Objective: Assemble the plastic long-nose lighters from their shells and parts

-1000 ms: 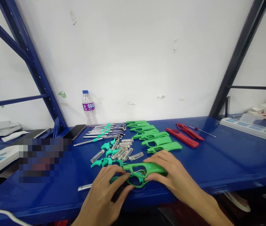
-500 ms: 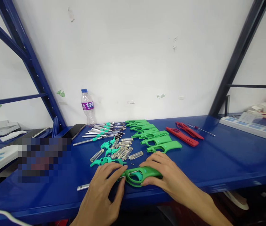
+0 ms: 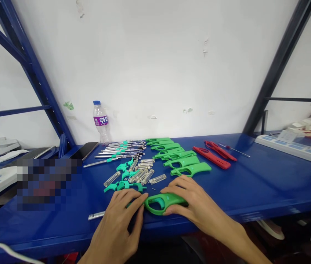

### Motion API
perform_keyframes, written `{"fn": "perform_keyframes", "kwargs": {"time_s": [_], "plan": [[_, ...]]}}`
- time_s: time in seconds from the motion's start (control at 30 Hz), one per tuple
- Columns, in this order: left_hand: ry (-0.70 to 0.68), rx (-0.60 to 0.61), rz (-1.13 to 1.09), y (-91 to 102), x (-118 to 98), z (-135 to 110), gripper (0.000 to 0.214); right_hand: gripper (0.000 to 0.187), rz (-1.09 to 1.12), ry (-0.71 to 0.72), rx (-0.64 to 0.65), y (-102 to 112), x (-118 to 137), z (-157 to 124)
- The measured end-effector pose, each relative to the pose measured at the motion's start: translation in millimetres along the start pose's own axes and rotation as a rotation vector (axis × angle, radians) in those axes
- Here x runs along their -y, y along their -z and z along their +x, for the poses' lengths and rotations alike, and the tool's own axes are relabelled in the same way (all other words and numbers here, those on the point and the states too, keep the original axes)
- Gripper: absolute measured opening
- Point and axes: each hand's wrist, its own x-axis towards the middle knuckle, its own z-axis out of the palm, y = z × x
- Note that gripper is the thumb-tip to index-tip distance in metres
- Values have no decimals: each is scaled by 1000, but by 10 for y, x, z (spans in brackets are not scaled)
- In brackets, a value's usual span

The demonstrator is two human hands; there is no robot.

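A green plastic lighter body (image 3: pixel 162 202) lies on the blue shelf (image 3: pixel 268 183) near its front edge, with a metal tube (image 3: pixel 96 215) sticking out to its left. My left hand (image 3: pixel 119 227) presses down on the body's left end, fingers bent over it. My right hand (image 3: pixel 196 207) wraps the body's right end, thumb at the near side. Just beyond my hands lie several teal triggers (image 3: pixel 122 185) and clear plastic tubes (image 3: pixel 141 175).
Several green shell halves (image 3: pixel 181 161) and metal nozzles (image 3: pixel 119 150) lie in rows behind. Two red shells (image 3: pixel 213 156), a small screwdriver (image 3: pixel 234 149), a phone (image 3: pixel 85 150) and a water bottle (image 3: pixel 101 123) stand further back. A power strip (image 3: pixel 293 149) lies at right.
The open green half with its inner parts showing now has a closed, whole look. Both hands have slid slightly left and stay pressed on it.
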Motion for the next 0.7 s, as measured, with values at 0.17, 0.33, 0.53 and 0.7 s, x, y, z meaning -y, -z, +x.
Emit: {"fn": "perform_keyframes", "kwargs": {"time_s": [0.17,0.33,0.53,0.7], "plan": [[-5,58,16,9,1,-23,45,35,35,-47,34,-6,-2,-18],[-6,64,34,20,6,-38,49,27,101,-63,65,23,16,-48],[2,106,3,54,0,-45,49,30,126,-70,117,69,27,-99],[-11,108,61,66,-67,-51,49,35,108,-83,109,64,14,-117]]}}
